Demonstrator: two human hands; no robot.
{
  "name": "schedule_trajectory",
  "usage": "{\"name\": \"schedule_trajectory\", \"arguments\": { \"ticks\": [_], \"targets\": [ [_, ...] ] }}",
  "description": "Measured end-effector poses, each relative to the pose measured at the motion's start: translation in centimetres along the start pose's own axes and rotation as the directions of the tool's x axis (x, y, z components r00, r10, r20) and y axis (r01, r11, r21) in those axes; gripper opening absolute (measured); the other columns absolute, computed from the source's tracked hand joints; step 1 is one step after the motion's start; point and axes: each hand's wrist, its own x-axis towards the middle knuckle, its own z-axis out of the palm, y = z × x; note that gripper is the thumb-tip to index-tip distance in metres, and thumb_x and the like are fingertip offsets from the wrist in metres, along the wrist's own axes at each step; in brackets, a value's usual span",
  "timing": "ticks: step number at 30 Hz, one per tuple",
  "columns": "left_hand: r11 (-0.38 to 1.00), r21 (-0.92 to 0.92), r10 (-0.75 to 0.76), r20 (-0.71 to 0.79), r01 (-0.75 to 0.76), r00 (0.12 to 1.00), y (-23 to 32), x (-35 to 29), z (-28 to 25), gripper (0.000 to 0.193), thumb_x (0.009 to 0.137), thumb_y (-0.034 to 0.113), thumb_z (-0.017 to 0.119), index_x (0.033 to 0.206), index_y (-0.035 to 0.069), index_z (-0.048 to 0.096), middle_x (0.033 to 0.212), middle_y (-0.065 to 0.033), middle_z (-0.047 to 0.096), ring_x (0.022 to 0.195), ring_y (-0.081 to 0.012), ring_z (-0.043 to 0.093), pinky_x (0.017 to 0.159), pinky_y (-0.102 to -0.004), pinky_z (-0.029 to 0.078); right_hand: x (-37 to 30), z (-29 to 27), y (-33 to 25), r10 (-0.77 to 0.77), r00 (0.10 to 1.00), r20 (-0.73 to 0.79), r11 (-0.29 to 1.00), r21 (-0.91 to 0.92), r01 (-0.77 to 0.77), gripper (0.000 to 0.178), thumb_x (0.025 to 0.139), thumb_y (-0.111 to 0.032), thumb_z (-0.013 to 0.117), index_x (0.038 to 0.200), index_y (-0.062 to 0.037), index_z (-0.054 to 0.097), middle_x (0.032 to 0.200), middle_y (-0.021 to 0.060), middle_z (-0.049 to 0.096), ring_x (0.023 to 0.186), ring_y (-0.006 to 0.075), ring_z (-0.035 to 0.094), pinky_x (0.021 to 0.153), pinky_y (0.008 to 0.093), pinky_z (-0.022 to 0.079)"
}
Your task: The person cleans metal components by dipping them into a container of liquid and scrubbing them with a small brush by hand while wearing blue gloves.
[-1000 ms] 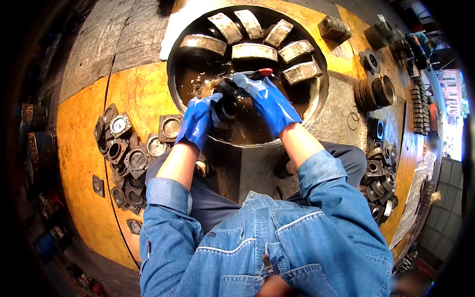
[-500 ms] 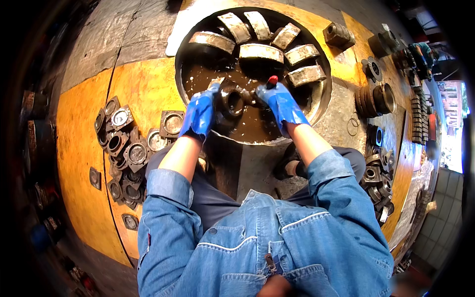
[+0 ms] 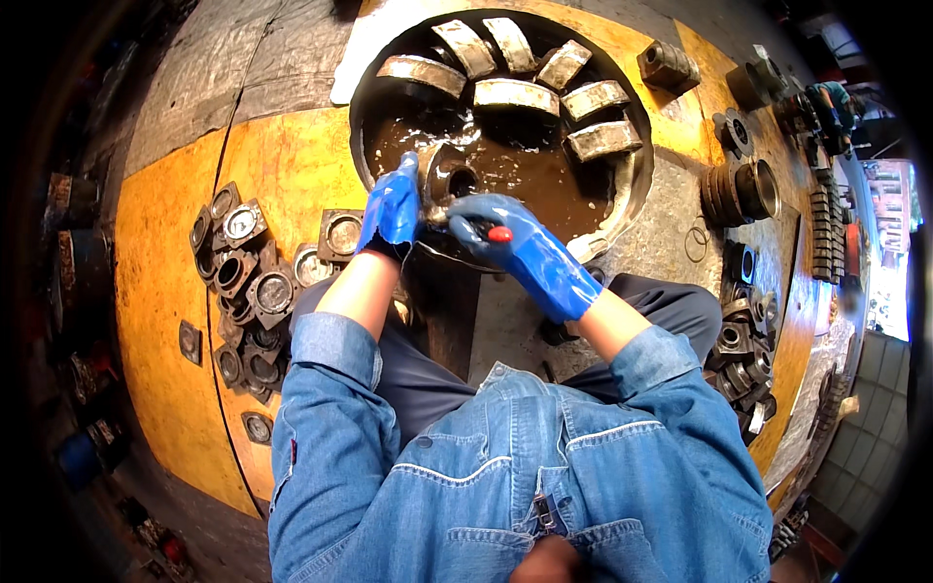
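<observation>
Having drawn back to the near rim of the basin point(image 3: 622, 209) of brown liquid, left hand point(image 3: 392, 206) steadies a round metal part point(image 3: 449, 182) while right hand point(image 3: 505, 236), fingers closed, grips a red-tipped tool point(image 3: 498, 234), indicating cleaning continues.

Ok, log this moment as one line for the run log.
left hand: gloved, on metal ring part | right hand: gloved, holds red-tipped tool | site: round basin of brown liquid | metal blocks along far rim
</observation>
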Motion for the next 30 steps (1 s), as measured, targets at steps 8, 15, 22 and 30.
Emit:
{"name": "schedule_trajectory", "arguments": {
  "ticks": [8, 15, 22, 30],
  "targets": [
    [0.978, -0.073, 0.191, -0.055, -0.194, 0.98, -1.4, 1.1, 1.6, 0.049, 0.117, 0.029, 0.034, 0.129, -0.006, 0.065, 0.117, -0.0328, 0.072, 0.112, -0.0461, 0.07, 0.095, -0.0498, 0.055, -2.4, -4.3, 4.0, 0.076, 0.941, 0.329, 0.953, -0.301, 0.028, 0.013, 0.093, -0.02, 0.072, 0.101, -0.0118, 0.077, 0.103, 0.0112, 0.078, 0.095, 0.0352, 0.074, 0.082, 0.0445, 0.06],
    [0.98, -0.053, 0.192, 0.026, -0.191, 0.981, 1.1, -0.3, 0.2, 0.037, 0.114, 0.021, 0.043, 0.131, -0.002, 0.067, 0.117, -0.0277, 0.074, 0.107, -0.0397, 0.074, 0.091, -0.045, 0.057, 4.7, -5.1, 3.7, -0.021, 0.868, 0.496, 0.927, -0.315, 0.202, 0.035, 0.102, -0.038, 0.055, 0.122, -0.0141, 0.071, 0.095, 0.0183, 0.075, 0.088, 0.0413, 0.073, 0.075, 0.0514, 0.056],
    [0.922, 0.067, 0.382, 0.008, -0.382, 0.924, 0.3, 0.3, 0.6, 0.039, 0.108, 0.019, 0.057, 0.142, 0.003, 0.063, 0.129, -0.0253, 0.073, 0.121, -0.0382, 0.071, 0.099, -0.0418, 0.056, 2.5, -3.7, 6.4, -0.091, 0.982, 0.164, 0.926, -0.348, 0.144, 0.02, 0.096, -0.024, 0.069, 0.113, -0.0169, 0.076, 0.115, 0.0117, 0.077, 0.1, 0.0348, 0.075, 0.088, 0.0445, 0.06],
    [0.927, 0.016, 0.375, -0.018, -0.374, 0.927, 0.9, -0.4, 0.1, 0.042, 0.103, 0.009, 0.061, 0.145, 0.005, 0.062, 0.129, -0.0283, 0.07, 0.123, -0.0462, 0.066, 0.101, -0.0453, 0.055, 2.7, -4.8, 2.1, 0.679, 0.659, 0.323, 0.555, 0.36, -0.75, 0.04, 0.097, -0.038, 0.073, 0.114, -0.0022, 0.077, 0.101, 0.0084, 0.077, 0.091, 0.0161, 0.07, 0.083, 0.0313, 0.053]
  ]
}}
